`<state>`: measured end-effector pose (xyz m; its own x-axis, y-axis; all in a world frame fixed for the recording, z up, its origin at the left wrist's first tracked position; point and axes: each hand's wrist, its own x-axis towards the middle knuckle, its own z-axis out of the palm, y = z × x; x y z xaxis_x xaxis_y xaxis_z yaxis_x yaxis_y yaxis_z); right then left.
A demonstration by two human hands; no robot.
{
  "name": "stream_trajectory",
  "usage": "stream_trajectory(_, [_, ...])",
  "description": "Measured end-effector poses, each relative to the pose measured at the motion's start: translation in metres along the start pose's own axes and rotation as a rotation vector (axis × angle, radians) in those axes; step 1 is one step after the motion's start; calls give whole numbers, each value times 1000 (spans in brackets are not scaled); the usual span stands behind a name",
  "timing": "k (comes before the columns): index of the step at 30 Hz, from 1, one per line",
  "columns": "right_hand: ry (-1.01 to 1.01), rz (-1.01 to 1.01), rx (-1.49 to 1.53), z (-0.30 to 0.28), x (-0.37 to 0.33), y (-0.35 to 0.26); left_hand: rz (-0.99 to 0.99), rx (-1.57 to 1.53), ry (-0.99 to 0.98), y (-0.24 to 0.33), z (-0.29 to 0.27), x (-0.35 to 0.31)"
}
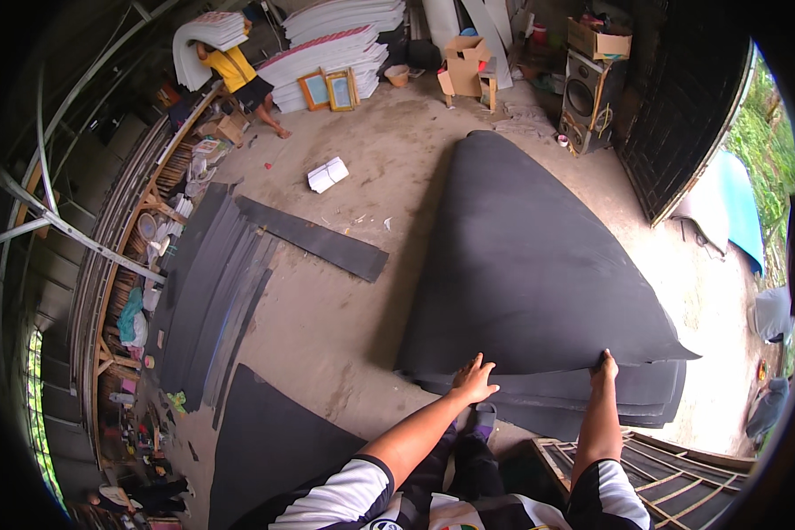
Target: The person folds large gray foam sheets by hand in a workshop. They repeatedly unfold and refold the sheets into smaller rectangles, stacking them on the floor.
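Observation:
A large black sheet [521,256], which looks like foam or rubber, lies bulging over a stack of similar black sheets [592,397] in front of me. My right hand [604,367] is closed on its near edge, toward the right corner, with the thumb on top. At the same edge, further left, my left hand [474,380] is stretched out with its fingers apart. Whether those fingers touch the sheet is hard to tell. The lower layers show beneath the lifted near edge.
Black strips [314,238] and another dark sheet [269,450] lie on the left floor. A white bundle [328,175] sits further off. At the back, a person in a yellow top [232,69] carries white sheets. A speaker [583,99] stands near the dark door [685,115]. A slatted frame [671,477] is at lower right.

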<state>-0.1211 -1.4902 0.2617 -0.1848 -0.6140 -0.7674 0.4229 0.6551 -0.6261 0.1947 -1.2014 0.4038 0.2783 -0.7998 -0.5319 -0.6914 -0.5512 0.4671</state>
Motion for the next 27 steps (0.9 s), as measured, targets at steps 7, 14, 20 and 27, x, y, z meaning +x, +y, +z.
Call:
stream_trajectory(7, [138, 36, -32, -22, 30, 0, -91, -75, -32, -27, 21, -6])
stream_trajectory(14, [112, 165, -278, -19, 25, 48, -175, -178, -8, -25, 13, -29])
stream_trajectory(20, [-305, -10, -619, 60, -59, 83, -195, -216, 32, -40, 16, -42])
stream_trajectory(27, [-643, 31, -970, 138, -187, 127, -198, -287, 117, -71, 19, -70])
